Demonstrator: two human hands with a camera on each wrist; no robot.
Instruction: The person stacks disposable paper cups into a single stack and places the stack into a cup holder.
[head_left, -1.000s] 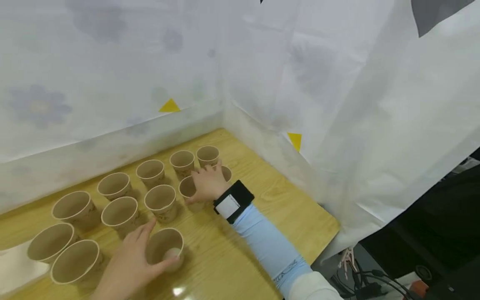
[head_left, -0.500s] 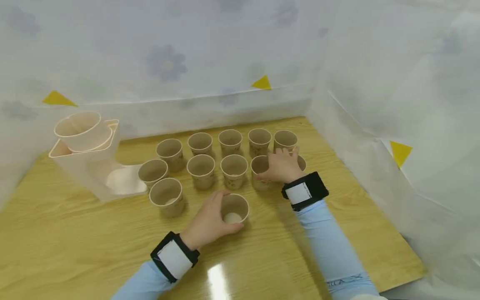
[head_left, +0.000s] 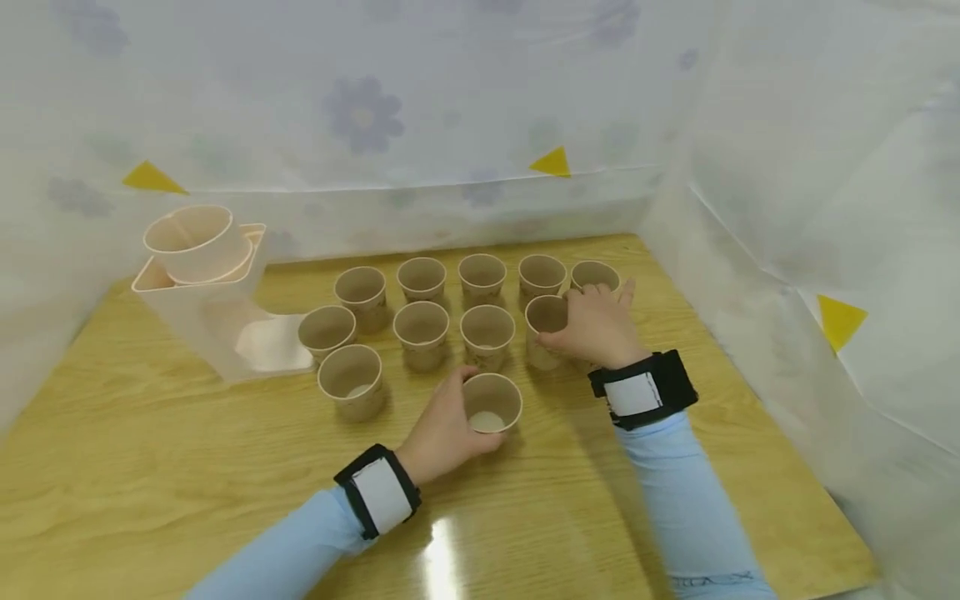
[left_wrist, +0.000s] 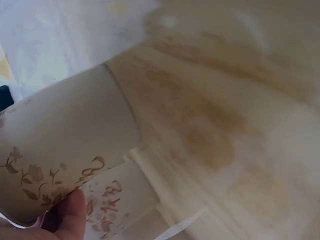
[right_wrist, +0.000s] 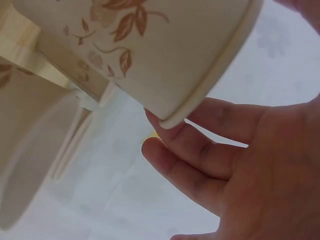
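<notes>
My left hand grips a beige paper cup at the front of the group, thumb on the near side and fingers on the far side. In the left wrist view its wall carries a brown flower print. Farther right, my right hand holds a paper cup, mostly hidden under the hand in the head view. The right wrist view has fingertips right at that cup's rim. Just left of the right thumb stands another cup, which the thumb overlaps in the head view.
Several upright paper cups stand in rows on the wooden table. At the left is a pale, angular stand with a wide round container on top. White flowered sheeting closes the back and sides.
The head view has swung left, bringing the pale stand into sight. Both hands stay at their cups; the rim formerly showing right of my right hand is now hidden.
</notes>
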